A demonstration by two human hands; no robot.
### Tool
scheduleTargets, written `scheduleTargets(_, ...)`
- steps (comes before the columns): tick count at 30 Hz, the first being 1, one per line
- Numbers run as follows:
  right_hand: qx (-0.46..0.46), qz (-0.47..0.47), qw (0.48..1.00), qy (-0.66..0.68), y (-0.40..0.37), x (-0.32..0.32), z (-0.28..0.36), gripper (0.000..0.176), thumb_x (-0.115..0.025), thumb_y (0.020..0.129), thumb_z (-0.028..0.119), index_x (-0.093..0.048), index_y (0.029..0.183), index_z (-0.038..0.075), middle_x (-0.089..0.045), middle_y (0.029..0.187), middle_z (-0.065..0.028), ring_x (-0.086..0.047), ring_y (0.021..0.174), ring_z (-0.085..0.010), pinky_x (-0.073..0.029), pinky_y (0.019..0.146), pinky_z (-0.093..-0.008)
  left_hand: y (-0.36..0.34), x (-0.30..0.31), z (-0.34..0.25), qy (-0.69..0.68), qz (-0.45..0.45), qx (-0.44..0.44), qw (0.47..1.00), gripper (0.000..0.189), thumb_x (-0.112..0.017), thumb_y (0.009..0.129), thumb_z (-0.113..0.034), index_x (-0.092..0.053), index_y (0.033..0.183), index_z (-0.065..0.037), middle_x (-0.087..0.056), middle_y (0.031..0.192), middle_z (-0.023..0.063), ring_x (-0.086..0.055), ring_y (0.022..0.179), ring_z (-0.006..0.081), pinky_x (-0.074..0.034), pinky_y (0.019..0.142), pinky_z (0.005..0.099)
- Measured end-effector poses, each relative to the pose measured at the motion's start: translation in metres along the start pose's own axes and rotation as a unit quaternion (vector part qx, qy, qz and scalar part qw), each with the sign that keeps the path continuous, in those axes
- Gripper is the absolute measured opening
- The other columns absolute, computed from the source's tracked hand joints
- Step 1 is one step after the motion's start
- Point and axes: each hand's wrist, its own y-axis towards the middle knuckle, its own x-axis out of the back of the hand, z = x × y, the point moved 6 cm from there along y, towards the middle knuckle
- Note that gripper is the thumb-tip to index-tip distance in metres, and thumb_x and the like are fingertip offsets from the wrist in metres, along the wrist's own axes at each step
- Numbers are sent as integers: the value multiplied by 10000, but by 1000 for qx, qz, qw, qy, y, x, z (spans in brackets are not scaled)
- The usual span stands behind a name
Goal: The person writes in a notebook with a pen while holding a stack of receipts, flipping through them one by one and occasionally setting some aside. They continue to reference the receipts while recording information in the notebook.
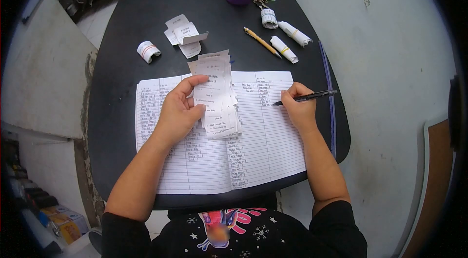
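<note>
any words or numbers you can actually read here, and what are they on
No text can be read for certain.
Printed lines on the slips in the left hand: too small.
Handwritten columns in the notebook under the right hand with the pen: too small.
Print on the loose slips on the table: blurred.
The paper rolls: nothing legible.

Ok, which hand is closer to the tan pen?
Right. The right hand, holding a black pen, sits below the tan pen; the left hand, holding receipts, is farther down-left.
</note>
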Motion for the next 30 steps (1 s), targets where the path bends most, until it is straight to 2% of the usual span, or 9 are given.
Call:
scheduleTargets(5, -2, -2, 1000, 24, -1, 1, 4, 266, -644, 752, 40, -446, 577, 29, -451, 546, 3, -399, 532, -69, -312, 491, -263, 1, 0, 2, -18, 4, 0, 1000, 550, -496, 733, 175, -474, 1262, 26, -523, 1278, 181, -620, 1077, 221, -523, 921, 301)
scheduleTargets(8, 2, 2, 1000, 12, 0, 0, 2, 260, -641, 753, 36, -448, 578, 28, -457, 552, 1, -403, 533, -70, -316, 492, -262, 0, 0, 1, -16, 2, 2, 1000, 551, -496, 733, 176, -473, 1263, 27, -523, 1276, 180, -620, 1077, 221, -523, 921, 300)
scheduleTargets(11, 9, 10, 1000, -2, 0, 1, -2, 261, -626, 794, 18, -458, 599, 55, -504, 568, 16, -426, 525, -39, -334, 492, -219, 0, 0, 1, -12, 0, 2, 1000, 554, -498, 731, 177, -475, 1263, 24, -520, 1284, 189, -618, 1085, 228, -524, 920, 308)
scheduleTargets(17, 24, 3, 1000, -15, 1, 1, -3, 258, -621, 796, 17, -455, 602, 53, -508, 568, 12, -437, 521, -45, -343, 491, -222, -1, -1, -2, 3, -4, 4, 1000, 558, -487, 732, 175, -470, 1268, 24, -520, 1288, 197, -618, 1087, 233, -525, 918, 311)
scheduleTargets(20, 9, 2, 1000, 1, 0, 1, -1, 256, -634, 744, 34, -441, 576, 30, -442, 548, -4, -399, 537, -75, -315, 495, -270, -1, -2, -3, 12, -3, 3, 1000, 560, -452, 740, 181, -450, 1280, 32, -532, 1270, 184, -627, 1062, 210, -521, 916, 284)
scheduleTargets(30, 15, -5, 1000, 10, 1, 2, -2, 264, -625, 750, 32, -427, 575, 35, -435, 549, 1, -389, 535, -73, -305, 490, -277, -2, -2, -3, 11, -3, 0, 1000, 568, -451, 738, 186, -448, 1285, 35, -511, 1296, 185, -617, 1082, 219, -516, 922, 292)
